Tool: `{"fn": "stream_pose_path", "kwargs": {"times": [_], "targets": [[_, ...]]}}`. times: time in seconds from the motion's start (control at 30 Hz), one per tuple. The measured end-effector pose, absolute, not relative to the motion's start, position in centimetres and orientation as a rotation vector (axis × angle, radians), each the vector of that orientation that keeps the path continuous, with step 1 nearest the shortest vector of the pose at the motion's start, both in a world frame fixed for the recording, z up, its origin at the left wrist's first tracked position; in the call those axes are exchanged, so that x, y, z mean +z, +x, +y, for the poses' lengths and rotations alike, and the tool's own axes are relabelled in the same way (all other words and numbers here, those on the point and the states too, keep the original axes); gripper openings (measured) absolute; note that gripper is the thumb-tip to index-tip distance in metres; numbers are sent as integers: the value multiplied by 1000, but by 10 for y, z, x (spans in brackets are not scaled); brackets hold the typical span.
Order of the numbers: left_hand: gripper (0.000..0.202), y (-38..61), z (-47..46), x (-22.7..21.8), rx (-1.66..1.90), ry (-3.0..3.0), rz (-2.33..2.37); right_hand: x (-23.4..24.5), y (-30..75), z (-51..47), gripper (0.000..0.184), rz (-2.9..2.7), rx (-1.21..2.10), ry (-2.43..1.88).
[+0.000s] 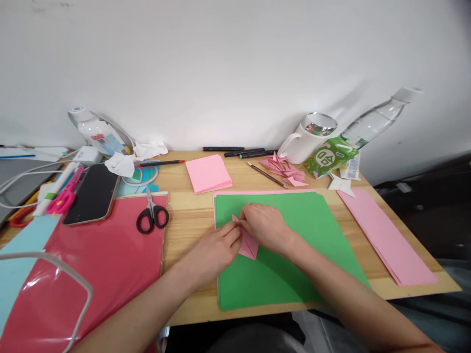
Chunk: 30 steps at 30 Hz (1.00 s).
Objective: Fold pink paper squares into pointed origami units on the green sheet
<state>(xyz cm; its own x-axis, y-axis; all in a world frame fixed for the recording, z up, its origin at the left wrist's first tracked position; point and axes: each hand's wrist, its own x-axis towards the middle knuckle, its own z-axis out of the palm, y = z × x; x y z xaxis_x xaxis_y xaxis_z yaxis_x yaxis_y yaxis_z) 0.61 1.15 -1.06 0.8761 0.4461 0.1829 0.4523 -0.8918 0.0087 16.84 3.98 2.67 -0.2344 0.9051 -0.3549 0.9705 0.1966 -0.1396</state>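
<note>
A small folded piece of pink paper (249,246) lies on a stack of green paper sheets (294,284). My left hand (221,245) is closed on its left side, fingertips pressed to the paper. From the right, my right hand (267,226) pinches the paper near its upper point, with the fingers bent. Crease lines show on the lower part of the paper; the rest is partly hidden under my fingers. Behind the green stack sits a pile of square pink paper (208,174).
Black-handled scissors (151,215) lie on a red folder (110,264) at left, near a phone (91,193). Folded pink pieces (283,169), a pencil (267,175), a white mug (307,139) and a bottle (379,117) stand or lie at back right. Pink strips (386,235) lie right.
</note>
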Motion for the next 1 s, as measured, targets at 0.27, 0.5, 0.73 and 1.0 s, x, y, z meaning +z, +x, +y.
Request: {"fn": "stream_pose_path", "kwargs": {"times": [0.27,0.5,0.73,1.0], "targets": [[20,4,19,5,-1714,-2485,-2003,15,171,45,16,2487,-1748,1920],[46,1,27,6,-1684,-2833,-2551,-2,157,43,31,2093,-2805,1940],[46,-4,28,5,-1452,-3057,-2535,-5,162,40,27,2001,-2962,1850],[47,4,22,6,-1934,-3066,-2944,-4,159,35,33,2044,-2923,1987]]}}
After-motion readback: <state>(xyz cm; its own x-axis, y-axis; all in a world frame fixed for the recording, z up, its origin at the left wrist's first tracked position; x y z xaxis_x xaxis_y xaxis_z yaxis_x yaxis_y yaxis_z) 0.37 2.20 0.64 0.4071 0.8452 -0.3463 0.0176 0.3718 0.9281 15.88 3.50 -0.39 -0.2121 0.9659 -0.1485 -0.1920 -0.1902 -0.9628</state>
